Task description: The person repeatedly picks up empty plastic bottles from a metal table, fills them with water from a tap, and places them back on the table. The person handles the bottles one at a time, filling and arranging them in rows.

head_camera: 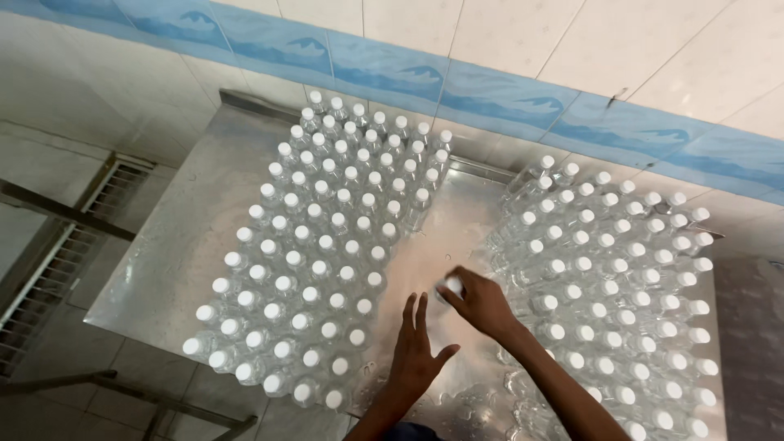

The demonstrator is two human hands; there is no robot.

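Two large clusters of clear plastic bottles with white caps stand on a wet steel table point(175, 237). The left cluster point(327, 245) and the right cluster point(621, 286) are parted by a bare strip. My right hand point(482, 304) grips the white cap of a single bottle point(452, 287) standing in that strip, close to the right cluster. My left hand point(416, 351) hovers flat with fingers spread and holds nothing, just right of the left cluster's near bottles.
A tiled wall with a blue wave-pattern band point(490, 94) runs behind the table. A floor drain grate point(61, 261) and metal bars lie at the left. Water drops cover the table near me.
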